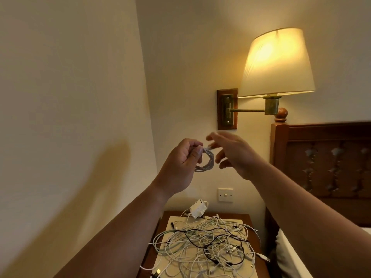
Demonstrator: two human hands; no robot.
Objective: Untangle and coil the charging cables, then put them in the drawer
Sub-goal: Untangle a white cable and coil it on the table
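Observation:
My left hand (183,158) is raised in front of the wall and pinches a small coil of white cable (207,162) between thumb and fingers. My right hand (233,154) hovers just right of the coil with fingers spread and blurred; its fingertips are near the coil's free end, and I cannot tell whether they touch it. Below, a tangled heap of white and black charging cables (208,243) lies on a light mat on the wooden nightstand (249,217). No drawer is in view.
A white power adapter (198,210) sits at the back of the nightstand under a wall switch (225,195). A lit wall lamp (277,63) hangs at upper right. The wooden headboard (321,157) and bed stand to the right; a wall closes the left.

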